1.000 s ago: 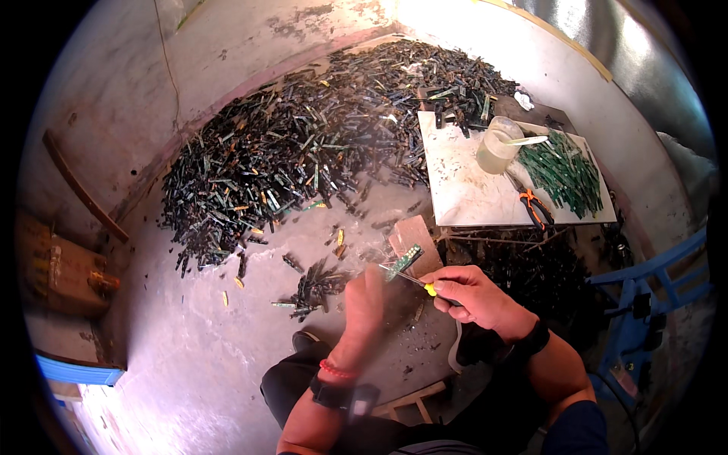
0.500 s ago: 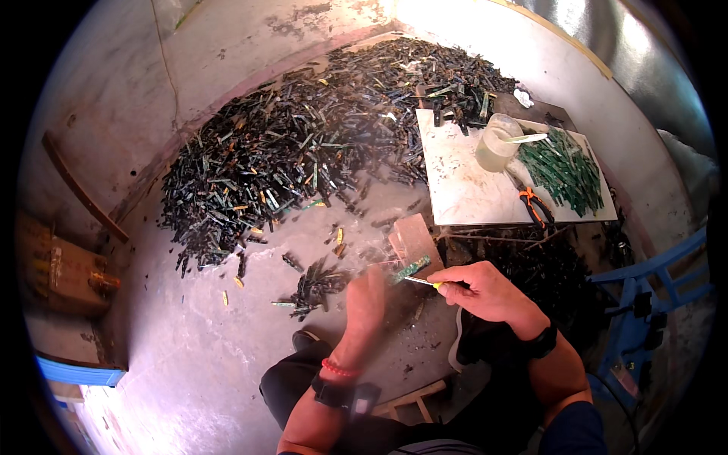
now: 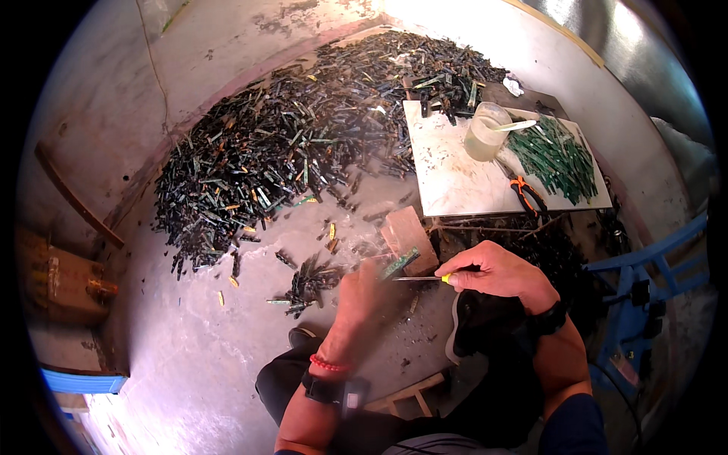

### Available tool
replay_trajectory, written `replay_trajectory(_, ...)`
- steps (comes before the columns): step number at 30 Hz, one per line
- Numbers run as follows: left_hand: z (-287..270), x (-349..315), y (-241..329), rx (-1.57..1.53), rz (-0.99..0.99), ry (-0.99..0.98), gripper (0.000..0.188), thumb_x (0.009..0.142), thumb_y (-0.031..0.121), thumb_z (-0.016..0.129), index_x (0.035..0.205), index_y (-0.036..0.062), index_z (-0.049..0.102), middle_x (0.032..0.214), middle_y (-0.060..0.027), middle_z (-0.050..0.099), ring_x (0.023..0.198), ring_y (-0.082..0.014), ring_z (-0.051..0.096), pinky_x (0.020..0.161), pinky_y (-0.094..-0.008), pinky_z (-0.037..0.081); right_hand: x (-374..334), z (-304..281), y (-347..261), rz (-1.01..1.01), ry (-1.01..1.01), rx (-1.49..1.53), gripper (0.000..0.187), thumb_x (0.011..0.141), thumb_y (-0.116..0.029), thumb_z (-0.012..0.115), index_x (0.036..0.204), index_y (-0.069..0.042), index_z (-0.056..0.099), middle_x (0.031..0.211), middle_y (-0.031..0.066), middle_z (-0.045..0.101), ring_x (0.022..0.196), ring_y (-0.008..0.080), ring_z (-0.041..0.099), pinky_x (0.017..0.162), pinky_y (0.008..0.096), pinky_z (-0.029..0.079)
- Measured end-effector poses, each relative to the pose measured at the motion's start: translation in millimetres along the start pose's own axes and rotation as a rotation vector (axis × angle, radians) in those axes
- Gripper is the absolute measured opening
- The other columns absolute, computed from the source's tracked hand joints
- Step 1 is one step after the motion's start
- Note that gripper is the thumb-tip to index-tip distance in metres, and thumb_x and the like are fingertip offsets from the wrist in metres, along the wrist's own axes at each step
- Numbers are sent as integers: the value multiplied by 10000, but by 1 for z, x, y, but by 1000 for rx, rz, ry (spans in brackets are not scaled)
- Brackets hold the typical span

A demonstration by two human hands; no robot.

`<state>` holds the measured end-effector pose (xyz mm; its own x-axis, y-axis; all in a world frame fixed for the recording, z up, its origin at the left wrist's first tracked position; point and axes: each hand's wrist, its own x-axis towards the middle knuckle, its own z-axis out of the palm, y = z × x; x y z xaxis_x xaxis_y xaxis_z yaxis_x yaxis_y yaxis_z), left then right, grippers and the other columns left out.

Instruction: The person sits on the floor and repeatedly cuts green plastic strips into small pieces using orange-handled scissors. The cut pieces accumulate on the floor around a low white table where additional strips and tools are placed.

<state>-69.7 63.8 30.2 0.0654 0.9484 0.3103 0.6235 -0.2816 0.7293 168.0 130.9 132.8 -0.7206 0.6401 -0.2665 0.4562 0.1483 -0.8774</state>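
Note:
My left hand (image 3: 358, 294), a little blurred, is closed on one end of a narrow green strip (image 3: 402, 263), which looks like a piece of circuit board. The strip points up and to the right, over a reddish brick (image 3: 411, 236) on the floor. In my right hand (image 3: 497, 271) is a screwdriver (image 3: 418, 278) with a yellow and black handle and a thin metal shaft. Its shaft points left, just below the strip; whether its tip touches the strip is hard to make out. A small heap of dark strips (image 3: 309, 284) lies left of my left hand.
A large pile of dark strips (image 3: 250, 163) spreads along the wall. At right a white board (image 3: 447, 178) carries a clear plastic jug (image 3: 485, 135), green strips (image 3: 557, 159) and orange-handled pliers (image 3: 527, 196). A blue metal frame (image 3: 637, 303) stands at far right, a wooden box (image 3: 72, 277) at far left.
My left hand has shifted slightly down and left, with the strip now tilted more steeply. The screwdriver's shaft lies closer to level. The whole view has shifted slightly.

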Motion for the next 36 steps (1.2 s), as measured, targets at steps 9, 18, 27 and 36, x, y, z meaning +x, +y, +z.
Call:
replay_trajectory(9,-7,5,16,-180,-2,55,418,929,304,488,661,-16,505,521,-18,443,475,-129,397,443,-309,345,-3,-3,1,-37,37,28,211,841,-87,586,1018,10,645,721,90,643,632,106,590,565,235,448)
replay_trajectory(18,2,4,11,-319,-189,29,546,941,425,445,584,14,491,520,8,416,480,-85,346,422,-293,295,-4,-4,-1,-32,46,-27,214,818,-66,577,1006,11,646,735,107,650,621,122,598,570,240,461)
replay_trajectory(27,0,2,11,-561,-556,-79,524,942,437,448,591,52,508,517,45,398,468,-60,330,412,-257,257,-6,-7,-5,-7,56,-67,218,807,-71,584,999,14,644,747,114,651,637,154,610,584,260,470)
replay_trajectory(36,-2,0,11,-456,-689,-229,503,908,396,451,724,-55,577,552,-61,529,542,-125,493,522,-312,413,0,-3,-1,11,-18,-96,169,793,-78,623,929,23,630,721,82,635,642,104,583,587,247,462)
